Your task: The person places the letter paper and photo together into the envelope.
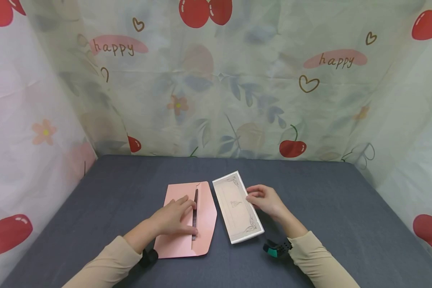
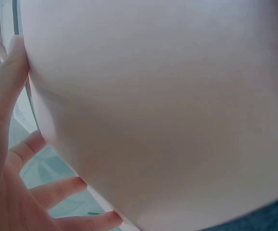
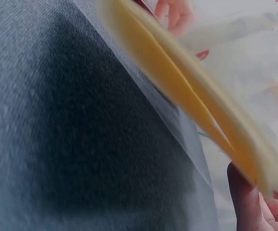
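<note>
The big cloth wall (image 1: pixel 219 48) in front of me has cherries and flowers on it and looks thin and crinkly. The dark bench (image 1: pixel 331 200) has a woven cloth top. On it I see the pink envelope (image 1: pixel 206 218), left of the middle, its flap spread out to the right. It is flat and smooth, so I think it is light, a bit slippery and easy to crease; I would touch it softly at its edges. The pale card (image 1: pixel 235 210) is just to its right, a long, slanted shape with two layers and a gap between them. It looks light and stiffer, but it could bend, so I would pinch a long side. The left hand (image 1: pixel 174 218) rests on the envelope, fingers spread wide at its mouth. The right hand (image 1: pixel 266 200) pinches the card's right edge. A thin dark strip (image 1: pixel 195 218) shows in the mouth, and curly grey lines (image 1: pixel 252 225) sit near the card's ends.
</note>
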